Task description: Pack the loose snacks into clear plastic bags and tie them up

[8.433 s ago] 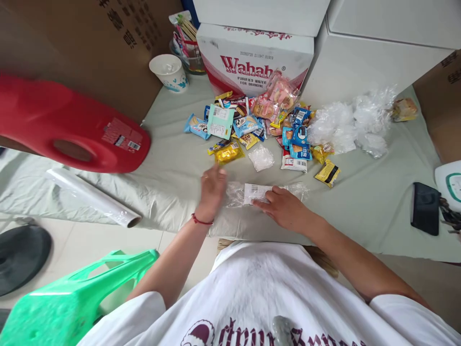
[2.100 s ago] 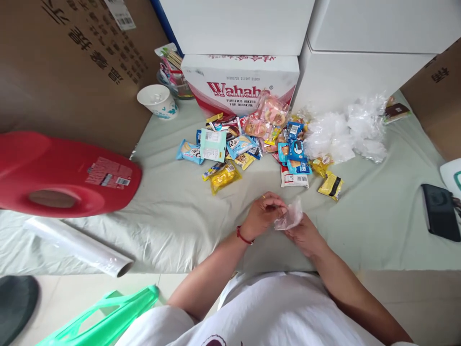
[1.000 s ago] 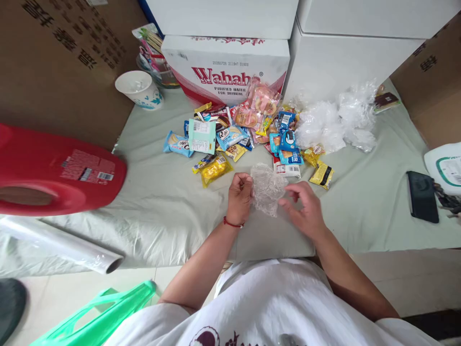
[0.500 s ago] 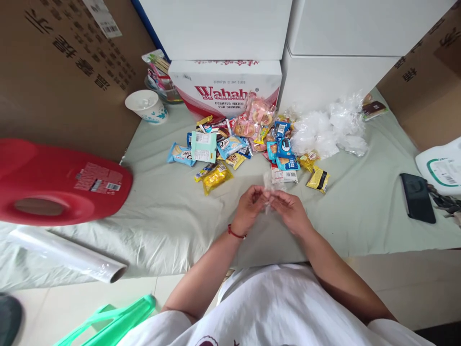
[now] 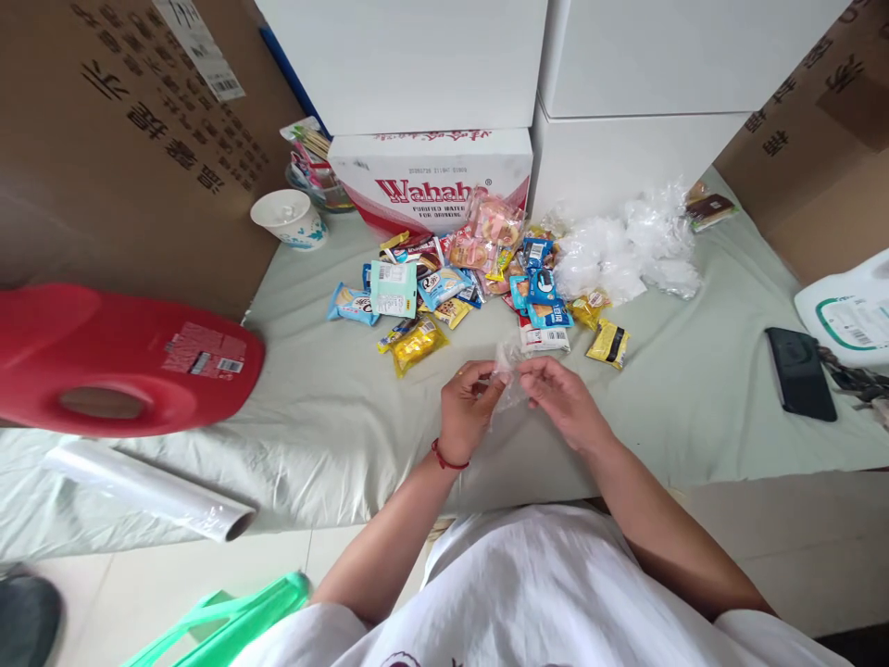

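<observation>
Pinching crumpled clear plastic [image 5: 507, 358] between closed thumb and fingers of the left grip [image 5: 467, 408], half-curling the right grip [image 5: 561, 398] at its right edge, unable to tell whether grasping there too. Holding the plastic between both grips over the near part of the desk [image 5: 375, 426], just short of the white packet [image 5: 545, 337]. Facing a snack heap [image 5: 444, 285] and crinkled clear bundles [image 5: 611, 255] before a Wahaha carton [image 5: 431, 176], with a red jug [image 5: 131, 347] at left, a black phone [image 5: 800, 373] at right.
</observation>
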`<state>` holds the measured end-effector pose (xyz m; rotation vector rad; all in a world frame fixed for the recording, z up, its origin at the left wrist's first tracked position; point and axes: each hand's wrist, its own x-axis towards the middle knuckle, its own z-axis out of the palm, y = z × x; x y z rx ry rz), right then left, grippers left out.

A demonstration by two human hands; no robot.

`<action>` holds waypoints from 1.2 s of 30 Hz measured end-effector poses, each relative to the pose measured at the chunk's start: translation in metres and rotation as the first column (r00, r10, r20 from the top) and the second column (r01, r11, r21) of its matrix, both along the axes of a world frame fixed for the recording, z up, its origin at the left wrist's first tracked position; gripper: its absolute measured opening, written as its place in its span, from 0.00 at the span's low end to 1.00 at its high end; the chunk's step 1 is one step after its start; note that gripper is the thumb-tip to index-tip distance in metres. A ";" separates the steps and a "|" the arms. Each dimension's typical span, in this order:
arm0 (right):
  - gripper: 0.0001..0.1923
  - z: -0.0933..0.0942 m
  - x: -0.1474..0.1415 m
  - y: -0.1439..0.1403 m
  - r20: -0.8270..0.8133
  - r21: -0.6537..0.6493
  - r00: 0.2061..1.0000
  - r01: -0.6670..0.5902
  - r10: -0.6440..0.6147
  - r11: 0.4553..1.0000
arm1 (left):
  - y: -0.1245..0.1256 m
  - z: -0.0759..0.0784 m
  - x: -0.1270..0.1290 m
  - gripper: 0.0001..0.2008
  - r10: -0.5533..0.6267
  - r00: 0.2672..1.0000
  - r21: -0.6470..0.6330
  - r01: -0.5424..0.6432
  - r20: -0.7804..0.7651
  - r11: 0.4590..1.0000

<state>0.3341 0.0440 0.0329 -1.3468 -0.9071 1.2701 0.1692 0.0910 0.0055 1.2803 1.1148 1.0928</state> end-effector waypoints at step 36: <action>0.19 0.019 0.021 -0.007 0.168 0.118 0.983 -0.090 0.069 0.989 | 0.001 0.023 0.017 0.18 -0.125 0.971 -0.156 0.159 0.205 0.975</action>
